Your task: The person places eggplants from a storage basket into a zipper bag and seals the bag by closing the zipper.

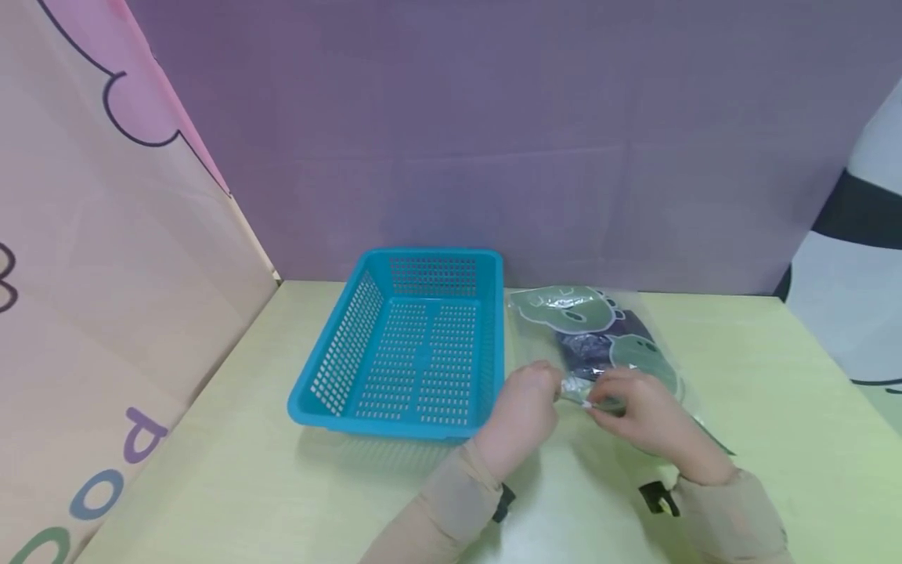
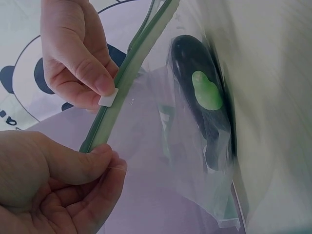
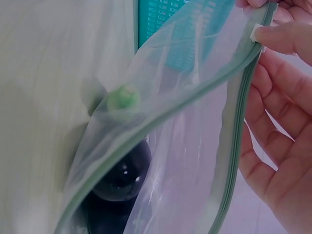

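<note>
A clear zip bag with green printed shapes lies on the table. Inside it are a dark, glossy, eggplant-like item and a small light-green lumpy item. My left hand pinches one end of the bag's green zip strip between thumb and fingers. Beside it, my right hand pinches the white slider on that strip. In the right wrist view, the two green edges gape apart on the side of the slider away from my left hand.
To the left of the bag stands a blue perforated basket, with nothing visible in it. A purple backdrop rises behind the pale table, and a printed panel stands along its left side.
</note>
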`<state>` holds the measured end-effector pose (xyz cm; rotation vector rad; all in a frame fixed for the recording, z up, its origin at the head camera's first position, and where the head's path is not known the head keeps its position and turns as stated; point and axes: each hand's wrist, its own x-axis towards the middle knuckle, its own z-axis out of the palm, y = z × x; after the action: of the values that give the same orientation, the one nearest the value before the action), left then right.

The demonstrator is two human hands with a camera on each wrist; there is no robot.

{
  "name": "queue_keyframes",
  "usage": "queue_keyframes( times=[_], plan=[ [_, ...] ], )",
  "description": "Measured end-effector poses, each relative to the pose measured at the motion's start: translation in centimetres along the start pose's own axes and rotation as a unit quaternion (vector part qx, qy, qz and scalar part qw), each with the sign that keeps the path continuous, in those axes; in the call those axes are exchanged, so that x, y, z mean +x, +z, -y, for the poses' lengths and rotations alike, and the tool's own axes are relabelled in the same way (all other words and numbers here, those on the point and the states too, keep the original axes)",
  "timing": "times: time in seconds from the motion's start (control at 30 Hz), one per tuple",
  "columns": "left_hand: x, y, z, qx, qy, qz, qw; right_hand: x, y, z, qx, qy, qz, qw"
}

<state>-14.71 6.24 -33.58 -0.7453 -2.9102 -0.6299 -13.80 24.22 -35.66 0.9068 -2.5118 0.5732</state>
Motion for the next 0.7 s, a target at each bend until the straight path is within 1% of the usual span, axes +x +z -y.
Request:
queue_keyframes(
  times=[0.13,0.4,0.7],
  plan=[
    [0.0,0.1,0.0,0.005,0.002,-0.001,1.0,-0.1,0.0,-0.2,0.006,-0.006,0.003,1.0],
    [0.0,0.1,0.2,-0.009,0.006,-0.001,0.9999,-0.4,-0.1,-0.6,0.014,-0.004,0.012,1.0],
    [0.1,0.0,0.3,-0.022,0.003,0.0,0.9998,-0.5,-0.2,-1.1,0.038,-0.012,0.016,0.999]
  ],
)
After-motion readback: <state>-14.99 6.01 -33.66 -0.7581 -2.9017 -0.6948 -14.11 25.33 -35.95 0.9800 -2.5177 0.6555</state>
